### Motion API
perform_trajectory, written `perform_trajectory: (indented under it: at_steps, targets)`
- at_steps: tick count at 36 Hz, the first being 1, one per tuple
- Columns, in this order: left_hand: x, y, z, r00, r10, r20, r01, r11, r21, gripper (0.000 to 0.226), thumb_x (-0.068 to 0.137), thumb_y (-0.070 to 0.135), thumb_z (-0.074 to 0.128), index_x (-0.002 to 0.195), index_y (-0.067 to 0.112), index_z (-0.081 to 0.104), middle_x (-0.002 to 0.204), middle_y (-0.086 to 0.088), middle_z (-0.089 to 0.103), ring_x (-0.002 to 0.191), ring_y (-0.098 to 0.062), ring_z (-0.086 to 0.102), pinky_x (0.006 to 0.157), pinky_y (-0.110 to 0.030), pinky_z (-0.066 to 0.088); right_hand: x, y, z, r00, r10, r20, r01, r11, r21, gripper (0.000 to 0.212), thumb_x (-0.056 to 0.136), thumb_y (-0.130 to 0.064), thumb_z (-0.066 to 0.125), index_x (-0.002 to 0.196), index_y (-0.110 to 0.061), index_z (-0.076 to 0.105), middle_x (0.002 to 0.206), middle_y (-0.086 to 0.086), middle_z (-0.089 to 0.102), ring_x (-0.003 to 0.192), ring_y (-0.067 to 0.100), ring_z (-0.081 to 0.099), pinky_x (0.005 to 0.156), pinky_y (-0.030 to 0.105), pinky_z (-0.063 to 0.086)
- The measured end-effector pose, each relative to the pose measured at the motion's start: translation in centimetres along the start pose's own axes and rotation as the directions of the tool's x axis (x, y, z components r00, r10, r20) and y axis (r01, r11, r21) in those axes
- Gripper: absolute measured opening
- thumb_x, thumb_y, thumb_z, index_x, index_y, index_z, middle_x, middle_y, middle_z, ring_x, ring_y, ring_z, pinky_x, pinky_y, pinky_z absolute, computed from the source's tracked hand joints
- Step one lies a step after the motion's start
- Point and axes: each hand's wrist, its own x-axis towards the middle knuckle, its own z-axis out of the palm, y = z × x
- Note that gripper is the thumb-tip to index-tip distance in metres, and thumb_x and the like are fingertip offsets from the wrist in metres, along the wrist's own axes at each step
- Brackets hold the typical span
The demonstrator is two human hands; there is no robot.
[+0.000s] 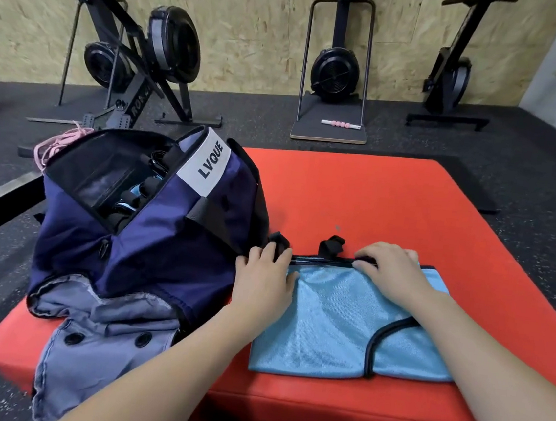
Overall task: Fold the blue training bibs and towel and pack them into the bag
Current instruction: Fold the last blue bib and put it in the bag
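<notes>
Two hands, left hand (264,277) and right hand (390,273), are pressed flat-fingered on the light-blue mesh bib (336,329), so its far fold is held aligned beside the navy fabric bag (151,231).

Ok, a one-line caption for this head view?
Both hands flatten a folded blue bib on a red mat beside the open navy bag.

I see a light blue training bib (333,322) trimmed in black on a red-orange padded box (390,201); the duffel bag (151,231) is navy with a white label lettered black; grey garment (98,339), black buttons; pink cord (55,144) behind.
</notes>
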Motion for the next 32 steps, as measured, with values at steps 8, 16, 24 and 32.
perform_trajectory:
  at_steps: [8, 16, 24, 32]
  targets:
    - [0.6, 2.5, -1.3, 0.995, -0.095, 0.015, 0.096, 0.981, -0.17, 0.026, 0.094, 0.043, 0.055, 0.102, 0.018, 0.055, 0.098, 0.0, 0.052, 0.086, -0.025, 0.056, 0.068, -0.037, 0.047, 0.0, 4.0, -2.0, 0.997, 0.004, 0.071, -0.014, 0.991, 0.136, 0.024, 0.091, -0.046, 0.066, 0.113, -0.037, 0.07, 0.12, -0.013, 0.064, 0.121, 0.013, 0.052, 0.1, 0.039, 0.027]
    - [1.8, 4.1, 0.9, 0.99, -0.119, 0.071, 0.125, 0.989, -0.085, 0.048, 0.095, 0.057, 0.043, 0.117, 0.019, 0.059, 0.118, -0.004, 0.057, 0.117, -0.03, 0.049, 0.089, -0.043, 0.04, -1.5, 5.7, -3.4, 0.999, 0.007, 0.053, -0.009, 0.999, 0.044, 0.02, 0.097, -0.041, 0.06, 0.11, -0.035, 0.074, 0.116, -0.013, 0.066, 0.118, 0.013, 0.055, 0.101, 0.038, 0.03]
    - [4.0, 9.2, 2.5, 0.966, -0.087, 0.243, 0.13, 0.977, -0.168, 0.074, 0.089, 0.077, 0.029, 0.133, 0.021, 0.047, 0.146, -0.007, 0.039, 0.138, -0.029, 0.028, 0.109, -0.054, 0.02, -5.0, 7.1, -6.1, 0.975, 0.133, 0.177, -0.153, 0.983, 0.102, 0.016, 0.077, -0.051, 0.078, 0.073, -0.035, 0.075, 0.077, -0.013, 0.071, 0.081, 0.01, 0.065, 0.074, 0.037, 0.056]
    - [4.6, 14.9, 3.2, 0.936, 0.118, 0.333, -0.057, 0.981, -0.187, 0.097, 0.077, 0.091, 0.024, 0.152, 0.03, 0.025, 0.162, -0.009, 0.015, 0.149, -0.028, 0.007, 0.116, -0.057, 0.006, -9.5, 7.1, -7.3, 0.908, 0.148, 0.391, -0.229, 0.959, 0.167, 0.04, 0.069, -0.051, 0.082, 0.052, -0.018, 0.069, 0.051, 0.0, 0.065, 0.047, 0.007, 0.053, 0.056, 0.029, 0.048]
